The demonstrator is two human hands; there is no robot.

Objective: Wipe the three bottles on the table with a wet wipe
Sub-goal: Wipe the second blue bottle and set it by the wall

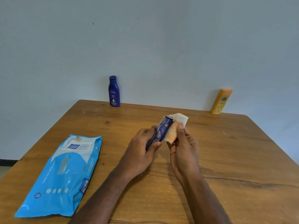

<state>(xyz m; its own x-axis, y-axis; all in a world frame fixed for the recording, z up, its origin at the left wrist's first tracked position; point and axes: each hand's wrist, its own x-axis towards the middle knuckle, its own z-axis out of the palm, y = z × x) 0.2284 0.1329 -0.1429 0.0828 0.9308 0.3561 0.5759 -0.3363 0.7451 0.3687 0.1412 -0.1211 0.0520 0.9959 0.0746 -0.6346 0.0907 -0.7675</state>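
My left hand (142, 147) grips a dark blue bottle (161, 130) smeared with pale grime, tilted with its top pointing away from me, above the middle of the wooden table (226, 159). My right hand (184, 146) pinches a white wet wipe (175, 126), stained orange, and presses it against the bottle's right side. A second dark blue bottle (114, 91) stands upright at the table's far edge. A yellow bottle (221, 101) stands at the far right edge, leaning against the wall.
A blue pack of wet wipes (64, 175) lies flat on the table at the near left. Small crumbs are scattered on the wood near my forearms. A plain pale wall rises just behind the table.
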